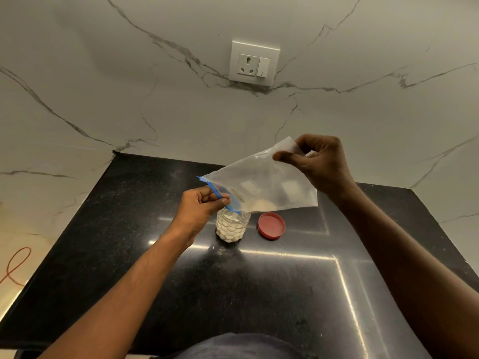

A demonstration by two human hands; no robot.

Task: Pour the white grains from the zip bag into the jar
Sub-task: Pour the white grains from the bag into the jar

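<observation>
A clear zip bag [261,185] with a blue zip strip is held tilted over a small clear jar [232,227]. My left hand [201,207] pinches the blue zip edge just above the jar's mouth. My right hand [318,161] lifts the bag's bottom corner higher, to the right. A small heap of white grains [261,204] lies in the bag's low part near the opening. The jar stands upright on the black counter [233,294] and is nearly full of white grains.
A red lid [271,225] lies flat on the counter just right of the jar. A white wall socket [254,63] sits on the marble wall behind. An orange cord [15,265] loops at the far left, off the counter.
</observation>
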